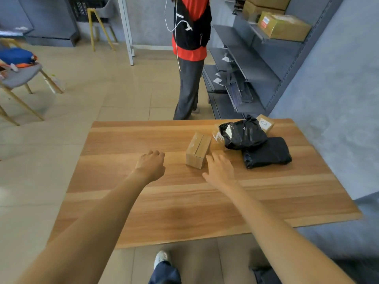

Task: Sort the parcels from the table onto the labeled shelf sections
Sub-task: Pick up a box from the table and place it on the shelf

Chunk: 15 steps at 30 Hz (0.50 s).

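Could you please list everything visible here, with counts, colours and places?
table: 1, wood, centre
small boxes: 3, brown; one by the hands, two behind the bags
bags: 2, black, right side of table
shelf: 1, grey, far right, holding parcels
large boxes: several, brown, top shelf
chairs: 2, grey, left
person: 1, red top, beyond table
left hand: 1, over table
right hand: 1, beside nearest box

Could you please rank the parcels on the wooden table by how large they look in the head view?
1. Flat dark plastic-wrapped parcel and crumpled glossy black plastic bag parcel: look alike, so unranked.
2. Taped brown cardboard box, upright by the hands.
3. Small labelled cardboard box: farthest and partly hidden, so unsure.
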{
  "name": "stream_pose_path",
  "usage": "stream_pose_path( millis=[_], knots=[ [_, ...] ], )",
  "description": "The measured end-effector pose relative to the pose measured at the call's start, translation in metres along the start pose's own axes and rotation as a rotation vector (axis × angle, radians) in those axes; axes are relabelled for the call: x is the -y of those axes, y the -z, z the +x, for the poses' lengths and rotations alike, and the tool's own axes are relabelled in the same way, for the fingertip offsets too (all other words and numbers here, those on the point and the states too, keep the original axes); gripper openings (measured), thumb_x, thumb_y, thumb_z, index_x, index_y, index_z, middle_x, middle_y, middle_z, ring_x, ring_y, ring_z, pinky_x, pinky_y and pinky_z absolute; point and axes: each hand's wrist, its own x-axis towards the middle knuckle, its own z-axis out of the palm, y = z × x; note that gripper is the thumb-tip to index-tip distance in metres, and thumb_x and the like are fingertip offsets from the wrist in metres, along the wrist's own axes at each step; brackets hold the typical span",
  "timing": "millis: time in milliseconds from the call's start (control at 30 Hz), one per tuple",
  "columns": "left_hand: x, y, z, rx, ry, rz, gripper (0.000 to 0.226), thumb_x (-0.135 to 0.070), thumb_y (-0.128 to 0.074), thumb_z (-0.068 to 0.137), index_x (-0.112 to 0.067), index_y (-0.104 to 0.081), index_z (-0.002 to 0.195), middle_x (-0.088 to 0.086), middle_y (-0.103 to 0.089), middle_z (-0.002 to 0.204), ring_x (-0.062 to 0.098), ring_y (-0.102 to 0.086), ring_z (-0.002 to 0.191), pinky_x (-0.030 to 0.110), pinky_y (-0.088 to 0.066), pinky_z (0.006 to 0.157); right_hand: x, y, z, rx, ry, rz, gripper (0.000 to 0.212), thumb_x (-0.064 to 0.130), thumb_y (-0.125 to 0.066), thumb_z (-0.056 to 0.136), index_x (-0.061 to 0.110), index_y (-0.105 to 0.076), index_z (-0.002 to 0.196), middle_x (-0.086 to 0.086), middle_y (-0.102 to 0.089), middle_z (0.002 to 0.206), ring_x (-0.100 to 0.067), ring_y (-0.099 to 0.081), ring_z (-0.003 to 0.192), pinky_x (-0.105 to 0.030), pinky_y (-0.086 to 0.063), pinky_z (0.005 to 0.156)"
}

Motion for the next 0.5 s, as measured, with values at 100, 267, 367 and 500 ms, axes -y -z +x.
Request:
stream_pose_path(
  millis=[100, 267, 367, 500],
  knots=[
    [0.019, -0.013, 0.023, 0.009, -0.043, -0.005, 0.047, -0.028, -0.048, 0.096, -0.008, -0.04, 0.138, 0.011, -0.045, 0.139, 0.029, -0.04, 0.129, 0.039, -0.039, 0.101, 0.016, -0.012, 0.025, 0.011, -0.033, 0.01, 0.062, 0.043, -0.058, 0.091, 0.013, -0.037, 0.142, -0.005, -0.042, 0.142, -0.025, -0.04, 0.128, -0.037, -0.036, 0.104],
    [0.037, -0.028, 0.053, 0.025, -0.095, -0.033, 0.044, -0.026, -0.05, 0.095, -0.008, -0.041, 0.135, 0.011, -0.047, 0.137, 0.029, -0.042, 0.127, 0.039, -0.04, 0.099, 0.031, -0.028, 0.056, 0.034, -0.13, 0.025, 0.062, 0.046, -0.06, 0.09, 0.014, -0.04, 0.139, -0.005, -0.043, 0.14, -0.025, -0.04, 0.127, -0.037, -0.036, 0.104],
    [0.041, -0.036, 0.065, 0.056, -0.104, -0.061, 0.044, -0.027, -0.05, 0.096, -0.009, -0.041, 0.134, 0.011, -0.047, 0.137, 0.029, -0.042, 0.127, 0.039, -0.041, 0.098, 0.038, -0.038, 0.073, 0.014, -0.196, 0.061, 0.063, 0.05, -0.06, 0.089, 0.013, -0.042, 0.136, -0.006, -0.044, 0.139, -0.026, -0.042, 0.125, -0.039, -0.037, 0.103],
    [0.044, -0.045, 0.078, 0.078, -0.105, -0.115, 0.05, -0.03, -0.05, 0.096, -0.01, -0.036, 0.14, 0.011, -0.043, 0.142, 0.03, -0.038, 0.13, 0.041, -0.041, 0.099, 0.045, -0.047, 0.101, -0.044, -0.298, 0.154, 0.07, 0.055, -0.06, 0.087, 0.012, -0.04, 0.139, -0.008, -0.043, 0.14, -0.028, -0.041, 0.127, -0.043, -0.038, 0.103]
  ],
)
